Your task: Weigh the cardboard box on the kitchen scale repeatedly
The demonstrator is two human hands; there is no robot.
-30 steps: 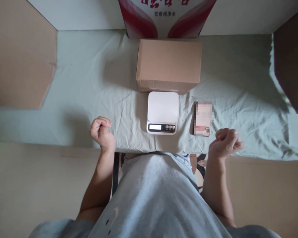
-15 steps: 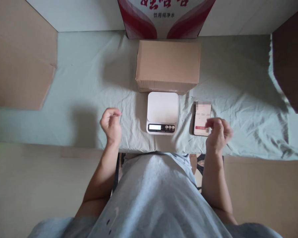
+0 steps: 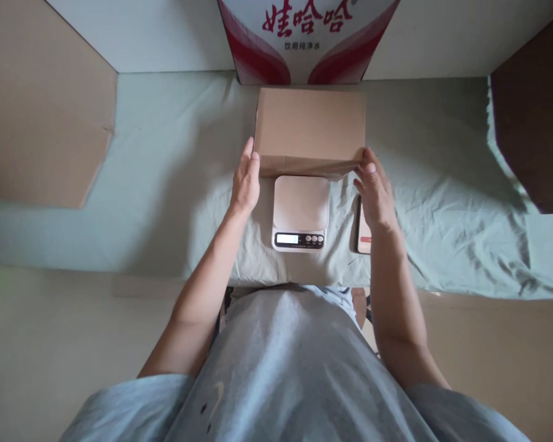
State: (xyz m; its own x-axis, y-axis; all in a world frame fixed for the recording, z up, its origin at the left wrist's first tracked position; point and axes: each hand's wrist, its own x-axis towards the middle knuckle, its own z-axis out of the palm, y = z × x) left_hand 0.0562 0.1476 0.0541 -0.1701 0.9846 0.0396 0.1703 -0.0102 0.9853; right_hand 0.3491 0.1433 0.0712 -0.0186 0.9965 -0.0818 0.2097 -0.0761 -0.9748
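A closed brown cardboard box (image 3: 311, 123) stands in the middle, right behind a white kitchen scale (image 3: 301, 202) with a lit display. My left hand (image 3: 246, 182) is open at the box's left side, its fingers stretched out along the front left edge and seemingly touching it. At the front right corner is my right hand (image 3: 375, 190), fingers apart and curved toward the cardboard; firm contact is hard to make out. A phone (image 3: 364, 230) lies below my right hand, partly covered by that hand and forearm.
A pale green cloth (image 3: 166, 141) covers the table. At the back stands a white and red printed carton (image 3: 304, 37). Cardboard panels rise at the left (image 3: 41, 110) and at the right (image 3: 534, 116).
Both hands have moved forward and inward from the sides of the scale to the cardboard box, and their curled fingers have opened. The view has tilted up slightly.
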